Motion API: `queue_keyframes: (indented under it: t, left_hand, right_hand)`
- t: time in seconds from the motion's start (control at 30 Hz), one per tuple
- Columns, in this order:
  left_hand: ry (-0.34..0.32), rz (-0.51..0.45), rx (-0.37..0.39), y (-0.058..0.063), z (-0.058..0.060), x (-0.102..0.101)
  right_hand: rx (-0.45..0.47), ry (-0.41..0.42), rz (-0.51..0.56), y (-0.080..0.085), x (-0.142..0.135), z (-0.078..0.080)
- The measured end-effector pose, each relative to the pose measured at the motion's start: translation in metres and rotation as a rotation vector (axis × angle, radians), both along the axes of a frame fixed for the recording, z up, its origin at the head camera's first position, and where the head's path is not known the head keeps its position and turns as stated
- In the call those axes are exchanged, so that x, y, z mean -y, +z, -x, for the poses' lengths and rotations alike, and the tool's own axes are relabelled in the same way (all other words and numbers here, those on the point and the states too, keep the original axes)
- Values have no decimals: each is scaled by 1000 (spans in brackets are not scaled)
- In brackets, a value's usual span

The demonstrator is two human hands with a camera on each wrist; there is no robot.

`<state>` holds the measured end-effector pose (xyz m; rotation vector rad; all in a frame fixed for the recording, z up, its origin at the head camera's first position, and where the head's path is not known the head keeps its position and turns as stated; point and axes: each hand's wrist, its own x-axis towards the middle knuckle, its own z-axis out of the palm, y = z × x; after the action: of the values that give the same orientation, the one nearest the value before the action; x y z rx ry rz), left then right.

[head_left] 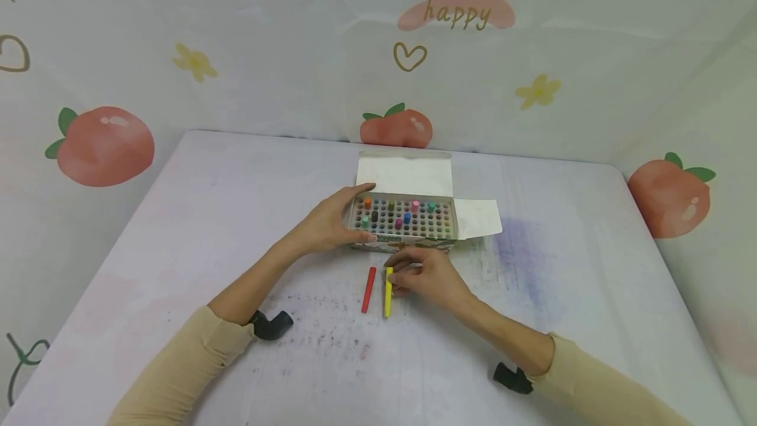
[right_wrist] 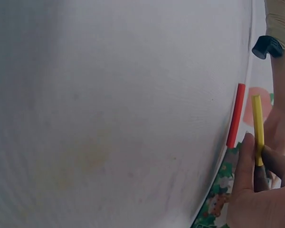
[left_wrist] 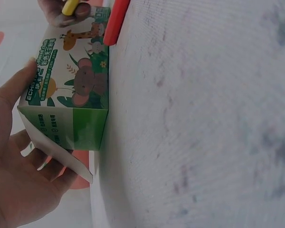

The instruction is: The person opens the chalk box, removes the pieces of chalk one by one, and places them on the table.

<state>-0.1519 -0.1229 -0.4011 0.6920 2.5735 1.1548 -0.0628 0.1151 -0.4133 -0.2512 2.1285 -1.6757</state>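
My right hand (head_left: 434, 279) rests low on the white, smudged table (head_left: 591, 294), its fingers (right_wrist: 247, 161) pinched round the upper end of a short yellow crayon stick (head_left: 388, 292). The stick lies on the table, pointing away from me, just in front of the box. Just beside it, on its left and not touching it, lies a short red crayon stick (head_left: 369, 289), roughly parallel.

My left hand (head_left: 328, 225) cups the left end of an open cardboard crayon box (head_left: 405, 219) with a green animal print on its side. The thumb lies along the front edge and the fingers curl over the far corner, so the hand grips the box. The box stands on the table just beyond the two sticks, its white lid flap folded back and a side flap open to the right. Inside, a grid of dark holes holds a few coloured crayon tips.

Both my sleeves are beige.
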Motion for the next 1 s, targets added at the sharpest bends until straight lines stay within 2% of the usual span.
queue_keyframes:
  t: [0.03, 0.37, 0.53, 0.7, 1.0]
  left_hand:
    - [-1, -1, 1, 0, 0, 0]
    - [-8, 2, -8, -1, 1, 1]
    - [-18, -7, -11, 0, 1, 2]
    - [-20, -15, -15, 0, 1, 2]
    - [-22, -11, -23, -1, 1, 1]
  right_hand:
    - [-3, 3, -9, 3, 2, -1]
    - [-18, 15, -106, -10, 9, 5]
    - [-59, 24, -142, -12, 12, 6]
    - [-118, 9, -205, -12, 15, 6]
    - [-137, -16, -250, -11, 15, 3]
